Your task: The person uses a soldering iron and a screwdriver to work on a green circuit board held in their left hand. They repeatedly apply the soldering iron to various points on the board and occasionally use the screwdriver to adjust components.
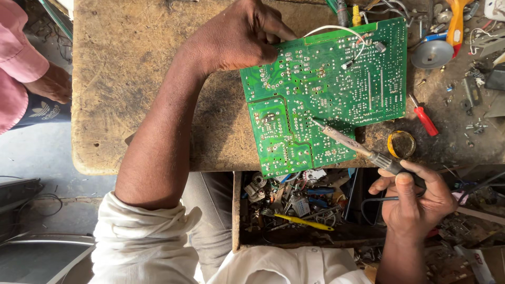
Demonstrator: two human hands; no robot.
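Note:
A green circuit board [326, 94] lies solder side up on a worn wooden workbench [131, 84]. My left hand [239, 37] grips the board's upper left edge. My right hand [413, 197] holds a soldering iron [363, 150] by its black handle, and the metal tip touches the board near its middle. A white wire [336, 29] loops over the board's top edge.
An open drawer [294, 210] full of small parts and tools sits below the board. A round solder paste tin [401, 144], a red screwdriver [424, 120] and a grey disc [431, 53] lie to the right. Another person in pink [21, 68] sits at far left.

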